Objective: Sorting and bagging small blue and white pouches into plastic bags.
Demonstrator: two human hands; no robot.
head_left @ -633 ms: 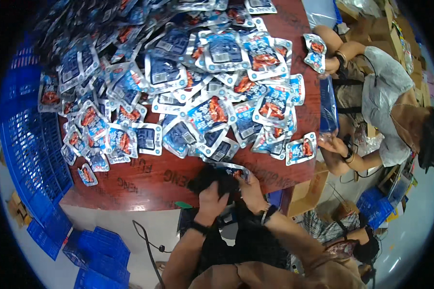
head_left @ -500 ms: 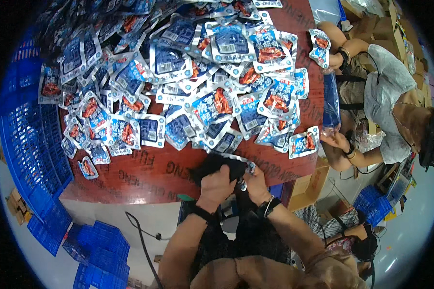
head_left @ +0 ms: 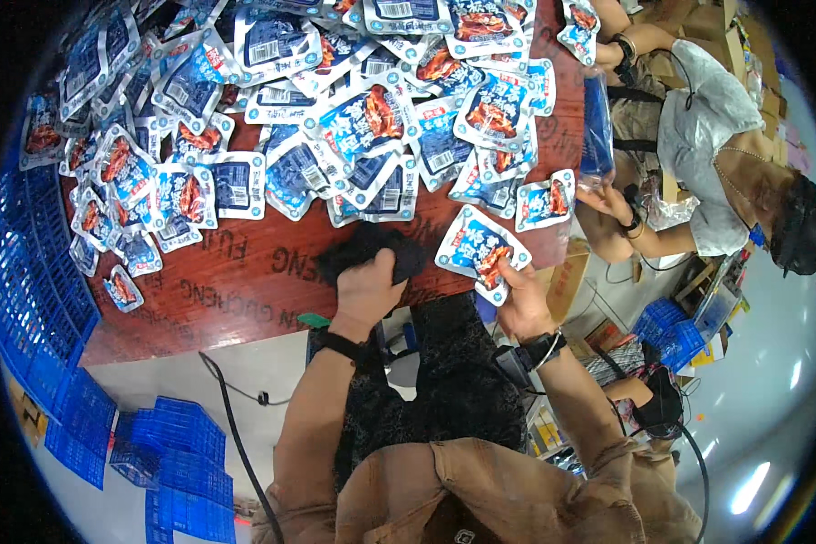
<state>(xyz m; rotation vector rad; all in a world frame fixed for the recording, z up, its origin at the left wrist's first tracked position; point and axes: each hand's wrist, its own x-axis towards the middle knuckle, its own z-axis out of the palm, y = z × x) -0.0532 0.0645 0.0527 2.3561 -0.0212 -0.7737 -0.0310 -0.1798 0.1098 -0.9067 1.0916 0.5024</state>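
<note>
Your left hand bunches a black cloth; your right hand pinches a foil food pouch, perhaps lightly, so it could slip over the tabletop's near edge.

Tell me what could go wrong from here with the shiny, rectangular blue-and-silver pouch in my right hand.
Your right hand pinches the pouch by one end, close to the edge of the red-brown wood-grained table, so it might drop. The loose heap of similar pouches might slide if the bunched black cloth in your left hand brushes it.
</note>
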